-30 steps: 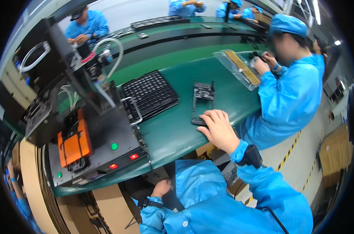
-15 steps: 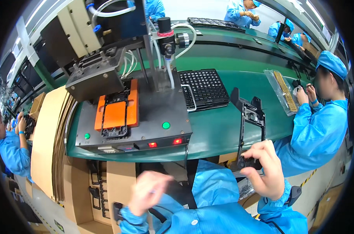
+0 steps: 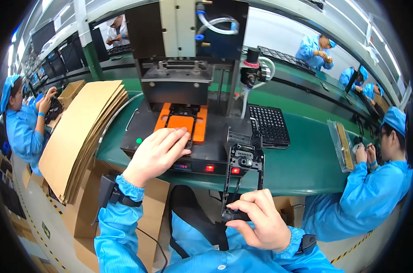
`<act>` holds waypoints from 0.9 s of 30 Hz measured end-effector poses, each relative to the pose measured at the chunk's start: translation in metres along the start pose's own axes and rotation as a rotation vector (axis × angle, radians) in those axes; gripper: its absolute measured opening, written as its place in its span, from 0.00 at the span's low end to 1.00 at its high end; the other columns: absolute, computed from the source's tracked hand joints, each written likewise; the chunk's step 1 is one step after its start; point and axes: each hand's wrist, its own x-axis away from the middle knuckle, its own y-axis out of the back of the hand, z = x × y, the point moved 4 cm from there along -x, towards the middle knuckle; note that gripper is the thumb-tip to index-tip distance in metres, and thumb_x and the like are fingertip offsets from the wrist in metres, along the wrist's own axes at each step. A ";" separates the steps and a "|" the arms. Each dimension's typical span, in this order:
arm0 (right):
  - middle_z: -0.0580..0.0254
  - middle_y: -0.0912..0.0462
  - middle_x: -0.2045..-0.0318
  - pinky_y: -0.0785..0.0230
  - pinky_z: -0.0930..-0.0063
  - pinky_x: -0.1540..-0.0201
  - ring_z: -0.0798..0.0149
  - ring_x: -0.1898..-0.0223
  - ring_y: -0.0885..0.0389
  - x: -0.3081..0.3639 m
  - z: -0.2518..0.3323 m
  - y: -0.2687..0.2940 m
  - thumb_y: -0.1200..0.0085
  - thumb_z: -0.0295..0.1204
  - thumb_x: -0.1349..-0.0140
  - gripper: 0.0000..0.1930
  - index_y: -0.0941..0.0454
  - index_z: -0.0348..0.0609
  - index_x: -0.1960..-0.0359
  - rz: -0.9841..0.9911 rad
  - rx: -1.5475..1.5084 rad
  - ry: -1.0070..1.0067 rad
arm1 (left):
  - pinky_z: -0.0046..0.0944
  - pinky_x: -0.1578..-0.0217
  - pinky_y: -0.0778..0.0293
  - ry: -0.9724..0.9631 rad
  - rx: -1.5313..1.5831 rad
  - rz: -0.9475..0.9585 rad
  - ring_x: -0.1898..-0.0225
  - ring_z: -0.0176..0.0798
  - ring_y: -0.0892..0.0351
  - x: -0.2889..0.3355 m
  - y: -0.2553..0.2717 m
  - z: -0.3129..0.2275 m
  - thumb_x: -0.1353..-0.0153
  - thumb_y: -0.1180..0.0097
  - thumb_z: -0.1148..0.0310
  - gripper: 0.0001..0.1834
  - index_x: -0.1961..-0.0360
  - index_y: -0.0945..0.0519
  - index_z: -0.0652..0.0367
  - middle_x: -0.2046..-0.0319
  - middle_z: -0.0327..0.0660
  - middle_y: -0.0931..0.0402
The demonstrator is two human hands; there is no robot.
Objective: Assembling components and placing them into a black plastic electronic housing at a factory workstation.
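Observation:
My right hand (image 3: 265,223) pinches the lower end of a black plastic frame (image 3: 262,170). This frame stands up from the hand, with two long side rails and a small block of parts near its top. My left hand (image 3: 157,152) lies over the front of the press's orange fixture (image 3: 202,123), fingers stretched out and its thumb hidden. A second black plastic frame (image 3: 195,119) sits in the fixture, partly covered by the left hand; the fingertips reach its near end. I cannot make out how firmly they touch it. The press head (image 3: 177,91) is raised above the fixture.
A black grid tray (image 3: 272,127) lies right of the press on the green table (image 3: 302,168). Brown cardboard sheets (image 3: 81,136) lean at the left, beside an open carton (image 3: 86,204). A co-worker (image 3: 374,182) sits at the right, near a bagged yellow strip (image 3: 342,143).
My left hand has moved forward from near my body onto the orange fixture. My right hand has brought its frame leftward, in front of the press. The whole view has swung left.

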 end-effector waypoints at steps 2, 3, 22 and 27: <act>0.55 0.25 0.60 0.32 0.67 0.56 0.54 0.59 0.28 -0.006 -0.001 -0.006 0.31 0.28 0.48 0.19 0.21 0.37 0.54 -0.004 0.023 0.029 | 0.42 0.59 0.22 -0.013 0.018 -0.100 0.60 0.45 0.21 0.000 -0.002 0.001 0.48 0.33 0.67 0.20 0.54 0.20 0.64 0.59 0.43 0.20; 0.55 0.25 0.60 0.32 0.67 0.56 0.54 0.59 0.28 -0.009 -0.001 -0.008 0.31 0.28 0.48 0.19 0.21 0.37 0.54 -0.019 0.043 0.044 | 0.42 0.59 0.22 0.005 0.007 -0.108 0.60 0.45 0.21 -0.002 -0.002 0.005 0.48 0.33 0.67 0.20 0.54 0.20 0.64 0.59 0.43 0.20; 0.48 0.29 0.60 0.35 0.63 0.52 0.50 0.58 0.28 -0.036 -0.007 -0.049 0.41 0.37 0.37 0.18 0.26 0.34 0.56 -0.047 0.229 0.080 | 0.33 0.69 0.35 0.827 -0.009 -0.986 0.70 0.35 0.34 0.198 0.100 -0.097 0.26 0.54 0.61 0.12 0.57 0.25 0.59 0.70 0.38 0.30; 0.49 0.29 0.60 0.35 0.64 0.54 0.51 0.58 0.30 -0.056 -0.009 -0.056 0.39 0.31 0.40 0.16 0.25 0.35 0.55 0.004 0.249 0.106 | 0.29 0.69 0.39 1.406 0.758 -1.602 0.72 0.27 0.40 0.271 0.094 -0.059 0.23 0.57 0.59 0.16 0.52 0.28 0.63 0.72 0.34 0.35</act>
